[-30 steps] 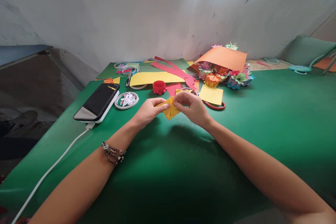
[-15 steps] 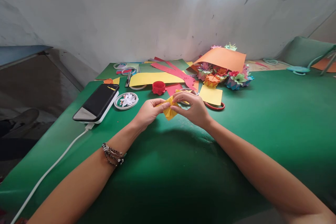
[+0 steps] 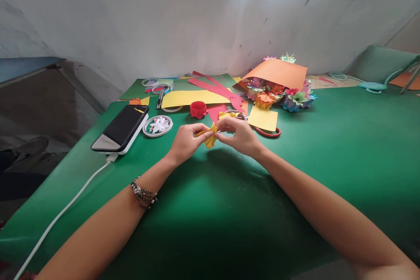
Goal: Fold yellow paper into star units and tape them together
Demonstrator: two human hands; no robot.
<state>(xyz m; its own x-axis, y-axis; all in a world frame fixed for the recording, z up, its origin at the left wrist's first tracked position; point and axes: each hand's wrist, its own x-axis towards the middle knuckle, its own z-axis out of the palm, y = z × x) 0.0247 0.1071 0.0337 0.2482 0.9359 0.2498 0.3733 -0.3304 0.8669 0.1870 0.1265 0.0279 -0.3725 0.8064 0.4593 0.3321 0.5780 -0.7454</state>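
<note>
Just below frame centre, the left hand point(image 3: 187, 142) and right hand point(image 3: 239, 138) are pinching a yellow pleated paper piece point(image 3: 210, 141), now showing narrower than before; its folds are apparently gathering closer.

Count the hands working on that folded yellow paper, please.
2: the left hand and the right hand, with fingertips on opposite sides of the folded yellow paper.
</note>
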